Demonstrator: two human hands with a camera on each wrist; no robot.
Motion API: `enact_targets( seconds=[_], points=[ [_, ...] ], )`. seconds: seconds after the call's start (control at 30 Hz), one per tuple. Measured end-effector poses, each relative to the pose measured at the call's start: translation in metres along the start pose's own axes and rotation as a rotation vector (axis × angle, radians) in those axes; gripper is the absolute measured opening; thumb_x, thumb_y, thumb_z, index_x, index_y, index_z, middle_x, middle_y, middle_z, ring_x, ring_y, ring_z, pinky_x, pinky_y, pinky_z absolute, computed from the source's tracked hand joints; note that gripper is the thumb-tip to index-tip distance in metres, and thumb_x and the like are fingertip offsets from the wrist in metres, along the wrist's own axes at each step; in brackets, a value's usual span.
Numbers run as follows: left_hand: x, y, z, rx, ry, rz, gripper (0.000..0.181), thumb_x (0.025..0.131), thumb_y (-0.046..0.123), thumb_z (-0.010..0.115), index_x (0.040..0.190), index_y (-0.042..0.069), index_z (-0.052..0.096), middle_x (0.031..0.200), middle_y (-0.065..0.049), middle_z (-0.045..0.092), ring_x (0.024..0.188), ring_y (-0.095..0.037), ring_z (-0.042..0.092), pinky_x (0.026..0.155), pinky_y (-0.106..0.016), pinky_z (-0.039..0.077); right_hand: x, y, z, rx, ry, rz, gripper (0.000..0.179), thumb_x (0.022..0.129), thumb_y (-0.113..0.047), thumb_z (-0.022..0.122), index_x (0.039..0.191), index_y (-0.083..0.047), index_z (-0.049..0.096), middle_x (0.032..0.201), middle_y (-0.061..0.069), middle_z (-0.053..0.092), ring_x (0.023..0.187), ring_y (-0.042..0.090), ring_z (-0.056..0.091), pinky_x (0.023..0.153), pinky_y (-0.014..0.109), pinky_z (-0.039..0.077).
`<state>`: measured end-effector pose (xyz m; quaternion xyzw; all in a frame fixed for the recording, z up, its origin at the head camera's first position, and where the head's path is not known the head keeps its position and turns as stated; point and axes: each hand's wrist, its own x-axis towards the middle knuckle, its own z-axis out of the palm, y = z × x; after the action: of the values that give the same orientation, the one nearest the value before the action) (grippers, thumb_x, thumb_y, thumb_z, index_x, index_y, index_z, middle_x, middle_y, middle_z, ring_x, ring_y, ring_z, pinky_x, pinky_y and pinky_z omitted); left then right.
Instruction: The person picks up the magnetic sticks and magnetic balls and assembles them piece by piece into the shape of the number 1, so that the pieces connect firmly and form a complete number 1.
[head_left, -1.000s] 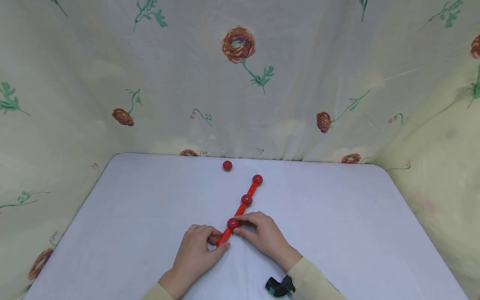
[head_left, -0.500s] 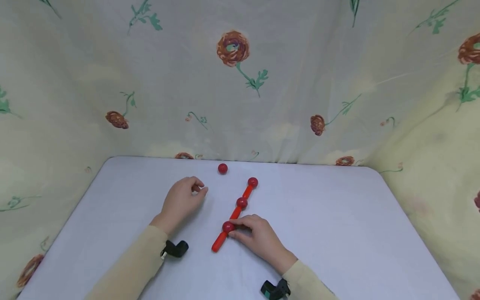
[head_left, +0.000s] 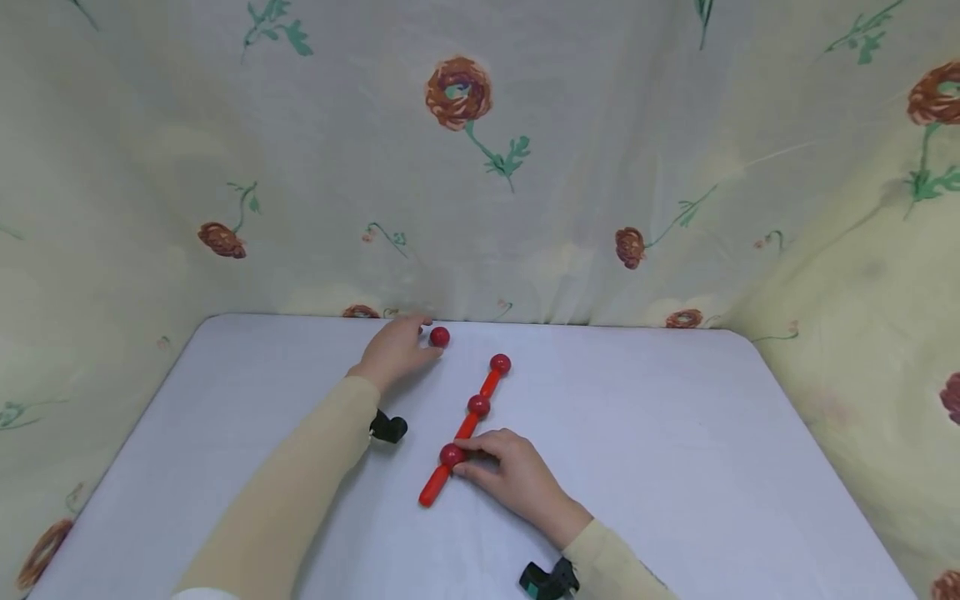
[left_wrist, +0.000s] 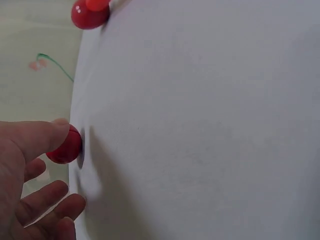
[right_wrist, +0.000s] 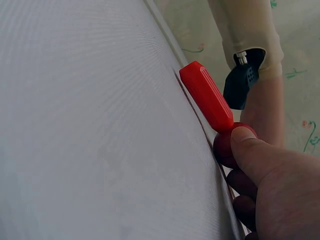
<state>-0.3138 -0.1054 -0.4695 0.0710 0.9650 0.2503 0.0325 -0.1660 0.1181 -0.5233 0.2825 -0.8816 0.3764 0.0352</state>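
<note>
A chain of red balls and orange-red rods lies slantwise on the white table, with a far ball (head_left: 500,363), a middle ball (head_left: 479,406) and a near ball (head_left: 452,455). From the near ball, a ridged rod (right_wrist: 207,95) sticks out with its other end free. My right hand (head_left: 517,479) pinches this near ball between thumb and fingers. By the table's far edge sits a loose red ball (head_left: 439,337). My left hand (head_left: 396,352) reaches round it, thumb on the near side and fingers beyond; the left wrist view shows the fingers spread. Whether the thumb touches it I cannot tell.
The white table (head_left: 637,433) has rounded far corners. Behind and beside it hangs a flowered curtain (head_left: 555,167). Black wrist cameras (head_left: 388,427) sit at both sleeves. The left forearm stretches over the table's left half.
My left hand has let go of the chain's near rod and moved up and away to the loose ball. The right hand stays on the near ball; the head view has shifted slightly.
</note>
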Motion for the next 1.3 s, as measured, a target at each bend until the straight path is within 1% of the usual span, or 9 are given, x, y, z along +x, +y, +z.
enact_targets(
  seconds=[0.13,0.23,0.33,0.43,0.57,0.73,0.97,1.2,1.3],
  points=[
    [0.006,0.001,0.002,-0.017,0.005,-0.003,0.059,0.089,0.037,0.074,0.139,0.011,0.055,0.132,-0.012,0.060,0.119,-0.028,0.057,0.099,-0.046,0.046,0.000,0.000,0.000,0.000,-0.007,0.000,0.037,0.086,-0.035,0.077,0.121,-0.025,0.072,0.107,-0.018,0.068,0.099,0.003,0.058,0.086,0.029,0.051],
    [0.009,0.001,0.004,0.002,0.009,0.023,0.056,0.089,0.036,0.074,0.136,0.011,0.058,0.129,-0.012,0.061,0.115,-0.027,0.058,0.098,-0.045,0.047,0.000,0.000,0.000,0.003,-0.008,0.002,0.036,0.086,-0.035,0.077,0.121,-0.024,0.072,0.107,-0.018,0.068,0.098,0.003,0.058,0.086,0.029,0.051],
    [0.010,-0.001,0.008,0.041,0.024,0.056,0.049,0.090,0.034,0.073,0.130,0.010,0.062,0.120,-0.010,0.064,0.106,-0.025,0.059,0.095,-0.042,0.048,0.001,-0.001,0.001,0.005,-0.016,0.001,0.036,0.087,-0.036,0.077,0.120,-0.025,0.072,0.107,-0.018,0.068,0.099,0.002,0.059,0.086,0.029,0.051],
    [0.008,-0.004,0.011,0.049,0.049,0.064,0.044,0.091,0.033,0.073,0.126,0.008,0.065,0.115,-0.009,0.066,0.100,-0.024,0.059,0.094,-0.041,0.048,0.001,-0.002,0.002,0.004,-0.021,-0.003,0.036,0.087,-0.037,0.077,0.120,-0.025,0.072,0.107,-0.018,0.068,0.099,0.002,0.059,0.086,0.029,0.051],
    [0.000,-0.009,0.012,-0.002,0.086,0.051,0.041,0.091,0.034,0.073,0.123,0.009,0.064,0.112,-0.009,0.067,0.098,-0.024,0.060,0.092,-0.041,0.049,0.001,-0.003,0.002,-0.001,-0.015,-0.008,0.036,0.086,-0.036,0.077,0.120,-0.025,0.072,0.107,-0.017,0.068,0.099,0.002,0.059,0.086,0.029,0.051],
    [-0.018,-0.011,0.008,-0.081,0.129,0.050,0.036,0.091,0.033,0.071,0.118,0.011,0.064,0.107,-0.006,0.067,0.094,-0.023,0.060,0.086,-0.039,0.051,0.001,-0.001,0.000,-0.015,-0.006,0.001,0.035,0.086,-0.036,0.078,0.119,-0.026,0.073,0.104,-0.019,0.068,0.097,0.002,0.059,0.085,0.028,0.051],
    [-0.059,-0.015,0.001,-0.181,0.138,0.010,0.039,0.089,0.034,0.072,0.121,0.012,0.064,0.106,-0.004,0.066,0.096,-0.022,0.060,0.082,-0.039,0.052,0.000,-0.002,0.001,-0.020,-0.016,0.015,0.036,0.086,-0.038,0.077,0.120,-0.026,0.072,0.105,-0.019,0.068,0.098,0.002,0.059,0.086,0.028,0.051],
    [-0.099,-0.023,-0.004,-0.209,0.161,-0.022,0.041,0.087,0.035,0.074,0.121,0.014,0.064,0.110,-0.001,0.066,0.098,-0.020,0.061,0.080,-0.038,0.053,0.001,-0.001,0.001,-0.013,-0.013,0.012,0.037,0.086,-0.039,0.076,0.121,-0.027,0.071,0.106,-0.020,0.067,0.099,0.002,0.058,0.086,0.029,0.051],
    [-0.115,-0.026,-0.007,-0.221,0.163,-0.024,0.041,0.087,0.034,0.075,0.121,0.014,0.064,0.112,0.000,0.065,0.098,-0.019,0.060,0.079,-0.037,0.054,0.001,-0.001,0.001,-0.012,-0.008,0.005,0.037,0.086,-0.038,0.077,0.121,-0.027,0.072,0.107,-0.020,0.067,0.100,0.002,0.058,0.087,0.029,0.051]
  ],
)
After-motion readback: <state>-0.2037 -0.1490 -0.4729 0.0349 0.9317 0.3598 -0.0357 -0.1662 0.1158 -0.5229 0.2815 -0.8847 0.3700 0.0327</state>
